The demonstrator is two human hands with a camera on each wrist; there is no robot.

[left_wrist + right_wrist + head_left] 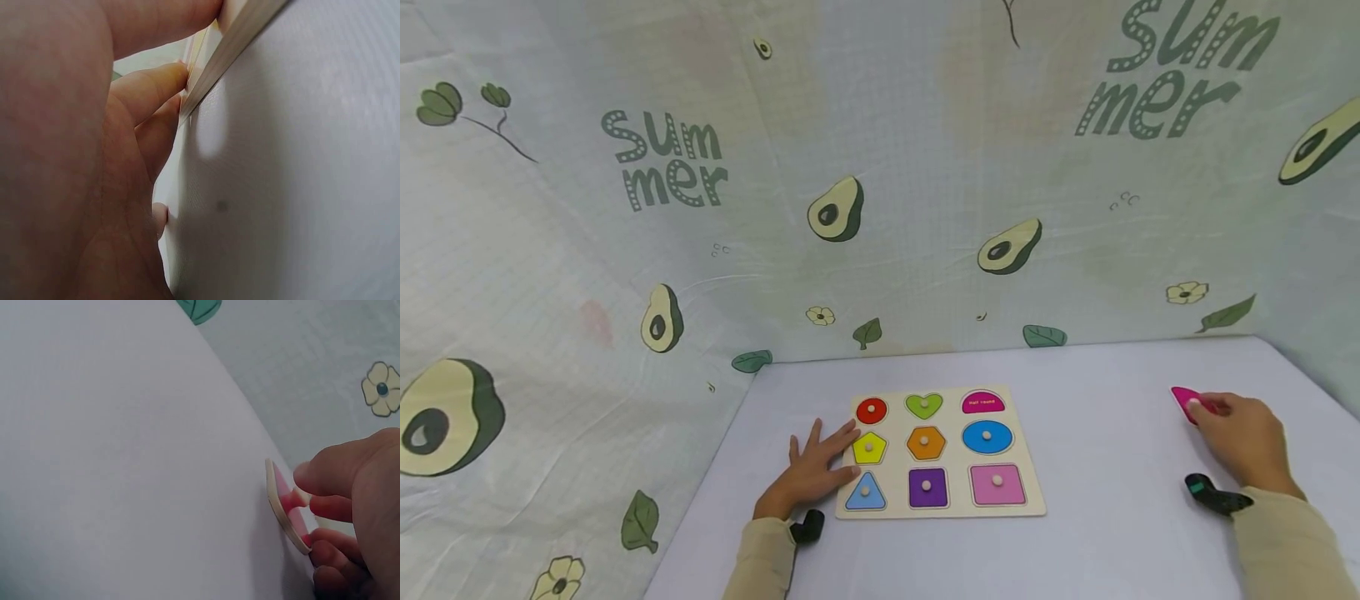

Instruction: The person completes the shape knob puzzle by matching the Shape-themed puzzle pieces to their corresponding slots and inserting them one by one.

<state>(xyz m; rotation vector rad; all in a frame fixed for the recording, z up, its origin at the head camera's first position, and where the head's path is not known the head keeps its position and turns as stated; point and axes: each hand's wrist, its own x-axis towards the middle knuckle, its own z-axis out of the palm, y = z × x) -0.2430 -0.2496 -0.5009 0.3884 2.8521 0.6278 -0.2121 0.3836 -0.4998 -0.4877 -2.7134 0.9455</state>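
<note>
A pale wooden peg puzzle board (1035, 498) lies on the table, its knobbed shapes in rows. At its upper right corner, the half-round recess (982, 403) shows a pink floor with printed words and no knob. My left hand (812, 473) has its fingers spread, with the thumb and a finger touching the board's left edge. Over at the table's right side, my right hand (1247, 437) pinches a pink half-round puzzle piece (1183, 397) by its knob. In the right wrist view that half-round piece (274, 495) stands tilted close to the tabletop; the fingers partly cover it.
The white tabletop (1105, 467) stretches between the board and my right hand. A cloth printed with avocados and leaves (910, 283) hangs behind the table and at its left. Each wrist carries a black strap-on device (1216, 497).
</note>
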